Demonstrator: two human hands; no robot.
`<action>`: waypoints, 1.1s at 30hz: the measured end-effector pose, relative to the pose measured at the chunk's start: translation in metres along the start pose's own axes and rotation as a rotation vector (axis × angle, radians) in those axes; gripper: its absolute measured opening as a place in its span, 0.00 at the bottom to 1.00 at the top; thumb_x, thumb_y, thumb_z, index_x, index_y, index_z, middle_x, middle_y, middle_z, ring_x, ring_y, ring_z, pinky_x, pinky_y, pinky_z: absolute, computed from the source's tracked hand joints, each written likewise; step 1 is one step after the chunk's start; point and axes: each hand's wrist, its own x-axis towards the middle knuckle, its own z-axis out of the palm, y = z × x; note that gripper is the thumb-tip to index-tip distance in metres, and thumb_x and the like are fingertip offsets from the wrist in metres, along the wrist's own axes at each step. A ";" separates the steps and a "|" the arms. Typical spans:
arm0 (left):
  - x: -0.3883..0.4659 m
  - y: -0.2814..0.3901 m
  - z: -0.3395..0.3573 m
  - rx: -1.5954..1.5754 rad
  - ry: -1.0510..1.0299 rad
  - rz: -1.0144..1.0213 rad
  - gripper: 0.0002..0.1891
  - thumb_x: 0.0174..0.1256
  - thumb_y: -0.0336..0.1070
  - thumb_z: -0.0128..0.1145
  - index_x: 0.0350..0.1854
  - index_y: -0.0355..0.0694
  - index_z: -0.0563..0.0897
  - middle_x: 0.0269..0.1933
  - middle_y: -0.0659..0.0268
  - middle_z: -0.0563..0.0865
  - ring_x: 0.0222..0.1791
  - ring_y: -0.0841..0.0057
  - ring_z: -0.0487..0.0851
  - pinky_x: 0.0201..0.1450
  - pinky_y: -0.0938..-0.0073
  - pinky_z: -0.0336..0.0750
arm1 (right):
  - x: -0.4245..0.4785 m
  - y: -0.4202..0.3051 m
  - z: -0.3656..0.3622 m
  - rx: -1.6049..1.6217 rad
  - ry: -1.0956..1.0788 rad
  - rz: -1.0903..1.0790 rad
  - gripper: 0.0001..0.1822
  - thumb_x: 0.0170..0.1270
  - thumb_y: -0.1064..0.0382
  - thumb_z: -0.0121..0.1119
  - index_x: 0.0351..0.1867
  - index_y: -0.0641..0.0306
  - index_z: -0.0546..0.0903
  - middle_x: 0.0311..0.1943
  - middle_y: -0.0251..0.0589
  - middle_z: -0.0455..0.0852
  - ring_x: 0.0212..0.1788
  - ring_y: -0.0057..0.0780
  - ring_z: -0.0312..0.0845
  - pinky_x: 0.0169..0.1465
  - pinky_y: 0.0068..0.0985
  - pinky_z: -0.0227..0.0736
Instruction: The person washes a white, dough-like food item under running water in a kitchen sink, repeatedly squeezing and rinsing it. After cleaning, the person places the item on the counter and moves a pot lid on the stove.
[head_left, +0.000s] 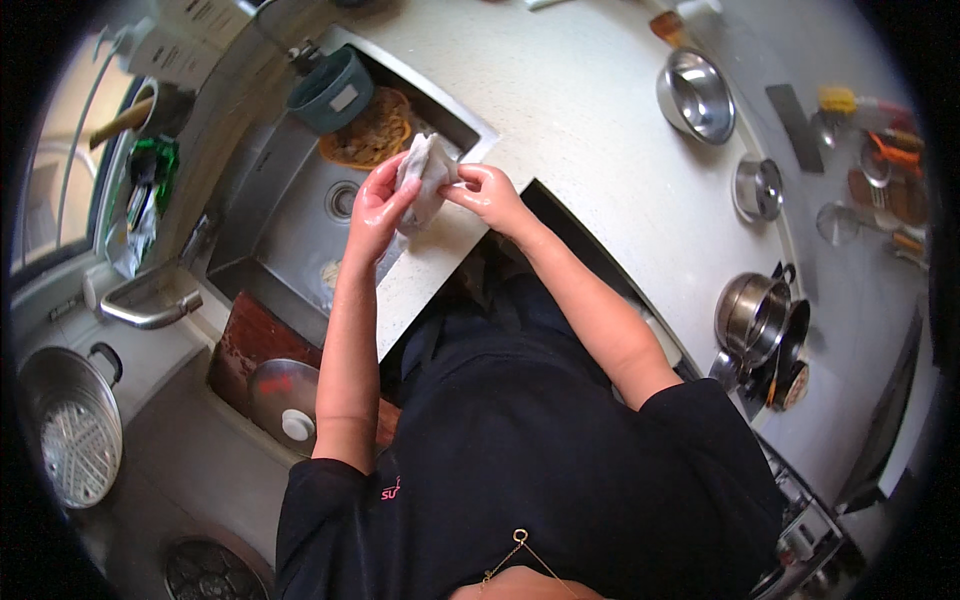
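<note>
A crumpled white cloth (425, 184) is held up between my two wet hands, above the front edge of the steel sink (281, 217). My left hand (382, 202) grips its left side, thumb in front. With thumb and fingers, my right hand (484, 196) pinches the right side. Behind the cloth, an orange strainer basket (367, 154) with food scraps lies in the sink beside a teal plastic tub (330, 94). The drain (343, 201) shows left of my left hand. A small pale piece (330, 273) lies on the sink floor, partly behind my left forearm.
The faucet (150, 307) juts in at the left. Below it, a glass pot lid (281, 397) rests on a reddish-brown board (259, 337). A steel steamer (79, 435) stands far left. Steel bowl (696, 96), lidded pot (757, 187) and saucepans (750, 315) line the counter (592, 112).
</note>
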 end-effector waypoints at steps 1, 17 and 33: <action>0.000 0.002 0.009 0.053 -0.044 -0.001 0.22 0.70 0.34 0.61 0.64 0.34 0.76 0.55 0.67 0.83 0.54 0.82 0.79 0.59 0.78 0.72 | -0.009 0.003 -0.008 0.058 0.044 0.033 0.16 0.62 0.59 0.68 0.45 0.70 0.84 0.40 0.36 0.88 0.45 0.20 0.81 0.51 0.24 0.75; 0.025 -0.053 0.215 0.272 -0.384 -0.236 0.20 0.71 0.39 0.60 0.60 0.34 0.79 0.40 0.67 0.86 0.36 0.85 0.79 0.37 0.81 0.75 | -0.208 0.019 -0.238 0.005 0.403 0.074 0.07 0.65 0.67 0.64 0.39 0.70 0.82 0.30 0.29 0.81 0.32 0.15 0.74 0.38 0.18 0.72; 0.068 -0.102 0.166 0.794 -0.021 -0.182 0.19 0.66 0.41 0.61 0.56 0.38 0.82 0.49 0.59 0.89 0.47 0.68 0.87 0.52 0.68 0.79 | -0.073 0.119 -0.276 -1.222 -0.006 -0.369 0.33 0.64 0.47 0.58 0.71 0.47 0.70 0.75 0.38 0.62 0.77 0.39 0.53 0.77 0.42 0.46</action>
